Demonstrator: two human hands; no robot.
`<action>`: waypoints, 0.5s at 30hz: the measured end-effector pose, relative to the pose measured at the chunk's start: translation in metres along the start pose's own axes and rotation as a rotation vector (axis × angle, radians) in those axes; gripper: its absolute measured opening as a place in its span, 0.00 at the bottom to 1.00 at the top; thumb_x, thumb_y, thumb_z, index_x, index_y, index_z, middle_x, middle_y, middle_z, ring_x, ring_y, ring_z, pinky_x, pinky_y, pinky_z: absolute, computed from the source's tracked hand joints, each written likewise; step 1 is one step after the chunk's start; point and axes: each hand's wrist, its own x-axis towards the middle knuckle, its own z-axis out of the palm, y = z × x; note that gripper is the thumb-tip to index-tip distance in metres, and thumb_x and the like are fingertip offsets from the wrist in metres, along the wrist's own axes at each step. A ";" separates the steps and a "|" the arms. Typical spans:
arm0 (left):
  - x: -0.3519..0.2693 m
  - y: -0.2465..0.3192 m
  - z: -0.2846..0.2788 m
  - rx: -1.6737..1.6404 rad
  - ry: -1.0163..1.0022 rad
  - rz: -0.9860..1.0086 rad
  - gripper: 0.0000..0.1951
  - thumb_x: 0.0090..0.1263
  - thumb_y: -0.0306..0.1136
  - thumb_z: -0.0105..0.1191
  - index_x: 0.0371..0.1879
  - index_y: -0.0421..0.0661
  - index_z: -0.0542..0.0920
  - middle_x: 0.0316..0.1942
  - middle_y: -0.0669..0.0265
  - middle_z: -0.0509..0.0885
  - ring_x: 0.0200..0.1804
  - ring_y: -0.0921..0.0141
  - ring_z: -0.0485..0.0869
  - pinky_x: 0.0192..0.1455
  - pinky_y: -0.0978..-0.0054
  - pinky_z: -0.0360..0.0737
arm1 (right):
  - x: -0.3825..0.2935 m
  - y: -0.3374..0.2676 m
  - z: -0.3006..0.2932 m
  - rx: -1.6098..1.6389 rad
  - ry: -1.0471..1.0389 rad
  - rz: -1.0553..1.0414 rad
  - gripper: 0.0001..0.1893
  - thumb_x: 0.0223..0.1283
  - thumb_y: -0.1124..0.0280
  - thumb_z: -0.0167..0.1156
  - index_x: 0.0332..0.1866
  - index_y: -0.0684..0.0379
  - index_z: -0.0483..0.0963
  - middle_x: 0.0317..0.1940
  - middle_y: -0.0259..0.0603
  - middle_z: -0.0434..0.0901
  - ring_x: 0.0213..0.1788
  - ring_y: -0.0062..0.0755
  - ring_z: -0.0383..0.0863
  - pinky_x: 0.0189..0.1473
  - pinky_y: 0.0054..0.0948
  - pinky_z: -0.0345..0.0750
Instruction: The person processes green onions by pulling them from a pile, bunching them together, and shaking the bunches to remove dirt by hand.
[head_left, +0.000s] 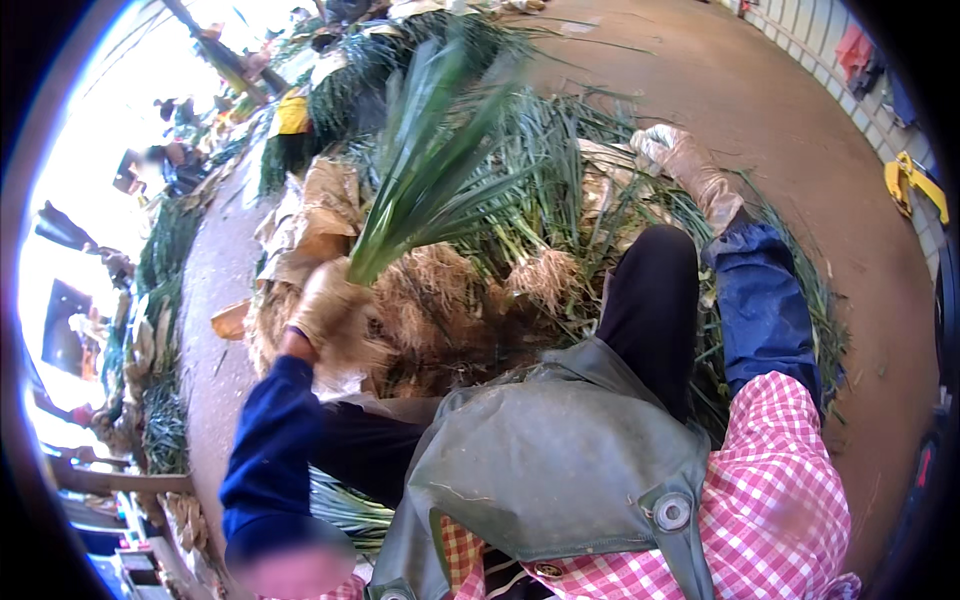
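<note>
My left hand (330, 304), in a soiled light glove, grips a bunch of long green onions (420, 172) low on its stalks. The leaves fan upward, and motion blurs the bunch and the glove. Beside and beyond that hand lie matted brown roots (427, 289) of other green onions. A smaller rooted clump of onions (544, 274) lies between my knees. My right hand (675, 161), also gloved, reaches to the far right edge of the leaf pile (551, 127), by a tan sack (604, 172). Whether its fingers hold anything is unclear.
A crumpled brown sack (326, 199) stands beyond my left hand. More onion heaps (161, 300) line the left side, where other people are at work. A yellow object (915, 184) is by the right wall. More green leaves (349, 510) lie beside my left leg.
</note>
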 end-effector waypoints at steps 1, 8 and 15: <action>-0.001 0.019 -0.034 0.595 0.007 -0.095 0.13 0.53 0.34 0.59 0.38 0.45 0.82 0.30 0.60 0.84 0.34 0.64 0.83 0.38 0.67 0.78 | 0.005 -0.007 0.004 0.065 0.034 -0.039 0.16 0.64 0.59 0.54 0.43 0.64 0.77 0.32 0.38 0.82 0.30 0.23 0.79 0.34 0.24 0.74; -0.030 0.092 -0.145 1.538 0.369 0.021 0.18 0.61 0.33 0.52 0.52 0.58 0.77 0.27 0.60 0.83 0.32 0.58 0.83 0.37 0.59 0.77 | 0.016 0.016 -0.011 0.492 0.127 -0.108 0.11 0.66 0.67 0.53 0.42 0.63 0.77 0.32 0.36 0.82 0.30 0.19 0.79 0.33 0.21 0.76; -0.054 0.140 -0.212 1.971 0.590 0.351 0.21 0.62 0.34 0.52 0.56 0.59 0.76 0.23 0.66 0.76 0.29 0.67 0.78 0.31 0.64 0.74 | 0.013 0.044 -0.011 0.248 0.145 -0.002 0.13 0.64 0.64 0.53 0.42 0.63 0.78 0.32 0.36 0.82 0.31 0.21 0.80 0.36 0.22 0.77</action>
